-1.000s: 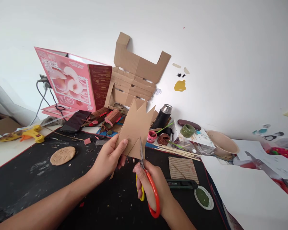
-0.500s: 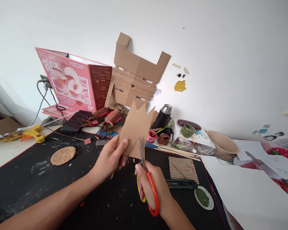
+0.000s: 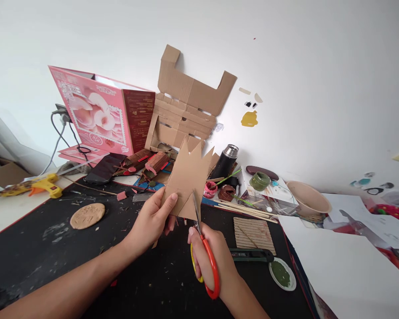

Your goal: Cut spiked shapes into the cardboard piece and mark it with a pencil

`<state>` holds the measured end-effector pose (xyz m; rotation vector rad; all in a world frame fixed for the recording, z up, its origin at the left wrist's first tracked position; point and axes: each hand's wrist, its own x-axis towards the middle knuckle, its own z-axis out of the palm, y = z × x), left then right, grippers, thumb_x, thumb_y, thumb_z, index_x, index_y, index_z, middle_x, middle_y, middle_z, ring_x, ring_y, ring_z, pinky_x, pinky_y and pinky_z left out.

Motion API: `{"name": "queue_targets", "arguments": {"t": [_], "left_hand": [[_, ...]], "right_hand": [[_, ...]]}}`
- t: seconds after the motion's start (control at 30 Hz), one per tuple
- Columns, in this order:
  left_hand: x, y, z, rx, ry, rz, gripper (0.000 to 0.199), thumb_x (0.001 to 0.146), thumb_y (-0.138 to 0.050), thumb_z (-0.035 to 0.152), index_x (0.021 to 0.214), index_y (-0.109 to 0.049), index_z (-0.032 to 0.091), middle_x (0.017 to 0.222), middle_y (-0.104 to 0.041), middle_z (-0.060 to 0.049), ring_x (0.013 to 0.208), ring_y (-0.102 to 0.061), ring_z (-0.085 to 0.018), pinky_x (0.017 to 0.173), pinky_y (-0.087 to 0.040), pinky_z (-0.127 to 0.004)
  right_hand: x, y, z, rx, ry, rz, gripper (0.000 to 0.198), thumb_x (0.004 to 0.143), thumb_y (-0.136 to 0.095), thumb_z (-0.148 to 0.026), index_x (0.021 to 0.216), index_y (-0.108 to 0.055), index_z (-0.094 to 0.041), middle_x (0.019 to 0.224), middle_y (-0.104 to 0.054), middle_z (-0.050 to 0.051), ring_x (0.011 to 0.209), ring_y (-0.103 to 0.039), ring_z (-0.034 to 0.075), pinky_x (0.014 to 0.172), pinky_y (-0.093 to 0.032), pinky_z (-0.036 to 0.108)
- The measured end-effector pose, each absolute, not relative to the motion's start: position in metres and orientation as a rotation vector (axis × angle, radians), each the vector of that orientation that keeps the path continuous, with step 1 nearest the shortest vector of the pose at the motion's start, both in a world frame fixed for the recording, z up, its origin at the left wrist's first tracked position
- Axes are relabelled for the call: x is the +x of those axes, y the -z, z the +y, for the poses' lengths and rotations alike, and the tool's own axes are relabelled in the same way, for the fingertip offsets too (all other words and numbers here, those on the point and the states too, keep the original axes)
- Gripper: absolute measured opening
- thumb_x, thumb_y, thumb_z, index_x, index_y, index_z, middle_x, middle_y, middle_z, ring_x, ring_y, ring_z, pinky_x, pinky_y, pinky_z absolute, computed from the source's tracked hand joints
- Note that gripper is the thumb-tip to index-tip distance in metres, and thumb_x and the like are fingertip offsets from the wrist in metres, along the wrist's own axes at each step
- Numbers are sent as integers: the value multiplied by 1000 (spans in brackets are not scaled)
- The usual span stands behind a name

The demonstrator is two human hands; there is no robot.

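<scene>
A piece of cardboard (image 3: 190, 177) with a jagged, pointed upper edge is held up above the black mat (image 3: 133, 283). My left hand (image 3: 156, 210) grips its lower left corner, thumb on the front face and the other fingers mostly behind. My right hand (image 3: 210, 252) is wrapped round the orange and yellow handles of a pair of scissors (image 3: 213, 270). The blades point upward and lie at a cut in the cardboard's lower right part. A slanting line or slit runs from near the blade tips toward the lower left.
Around the mat lie a yellow glue gun (image 3: 49, 185), a round clay-like disc (image 3: 87, 215), a corrugated piece (image 3: 254, 235), a dark green cutter (image 3: 251, 255) and a lid of green paint (image 3: 282, 274). Behind stand a black flask (image 3: 224, 161), paint jars (image 3: 260, 180) and a pink box (image 3: 99, 115).
Almost nothing differs. My right hand and the scissors have shifted very slightly, with the blades a little closer together; the cardboard and my left hand stay put.
</scene>
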<state>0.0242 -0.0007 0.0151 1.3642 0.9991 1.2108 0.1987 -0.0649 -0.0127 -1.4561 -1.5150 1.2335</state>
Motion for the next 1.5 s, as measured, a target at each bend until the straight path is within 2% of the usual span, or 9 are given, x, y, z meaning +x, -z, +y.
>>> {"name": "queue_targets", "arguments": {"t": [0.4, 0.6, 0.77, 0.97, 1.1, 1.2, 1.3, 1.5], "left_hand": [[23, -16, -1, 1365, -1206, 992, 41, 99, -56, 63, 95, -52, 22, 43, -52, 11, 33, -41, -10, 35, -33, -18], [23, -20, -2, 1367, -1214, 997, 42, 99, -57, 63, 91, -52, 23, 42, -52, 10, 32, -42, -10, 35, -34, -18], [22, -21, -1, 1362, -1210, 1002, 42, 98, -58, 64, 92, -51, 23, 42, -52, 10, 32, -42, -10, 34, -33, -18], [21, -20, -1, 1356, -1183, 1017, 43, 98, -57, 65, 94, -53, 23, 42, -52, 10, 31, -41, -10, 34, -33, -17], [24, -19, -4, 1353, -1139, 993, 46, 97, -57, 67, 99, -54, 21, 43, -52, 10, 32, -41, -9, 34, -32, -17], [25, -20, -6, 1343, -1130, 983, 48, 96, -58, 69, 101, -54, 21, 44, -51, 11, 32, -40, -9, 32, -31, -17], [25, -20, -6, 1348, -1128, 981, 48, 96, -58, 68, 101, -54, 21, 45, -51, 11, 32, -40, -9, 32, -31, -17], [26, -19, -5, 1356, -1127, 972, 48, 96, -58, 69, 97, -54, 21, 45, -51, 11, 32, -41, -9, 33, -32, -17]], "right_hand": [[199, 11, -62, -1434, -1203, -1594, 46, 107, -48, -64, 92, -58, -22, 51, -53, -7, 36, -58, 14, 38, -43, 19], [201, -1, -62, -1376, -1161, -1676, 45, 105, -56, -64, 92, -62, -21, 58, -68, 0, 51, -69, 17, 57, -54, 23], [205, 5, -61, -1281, -1302, -1598, 54, 93, -70, -73, 104, -66, -21, 74, -76, 3, 71, -80, 24, 66, -59, 27], [211, 1, -62, -1290, -1302, -1689, 73, 81, -74, -84, 118, -66, -22, 81, -79, 6, 73, -79, 25, 67, -57, 28], [212, -5, -62, -1224, -1358, -1688, 77, 83, -70, -86, 123, -62, -21, 95, -82, 11, 85, -81, 27, 76, -59, 31], [209, -2, -62, -1235, -1388, -1599, 67, 90, -66, -82, 115, -62, -20, 88, -78, 7, 71, -78, 23, 64, -58, 27], [206, 1, -62, -1233, -1442, -1522, 56, 96, -63, -76, 104, -61, -21, 76, -71, 1, 53, -69, 16, 51, -52, 22], [204, -3, -63, -1299, -1331, -1583, 48, 105, -54, -68, 99, -58, -21, 60, -61, -5, 45, -62, 13, 47, -47, 20]]}}
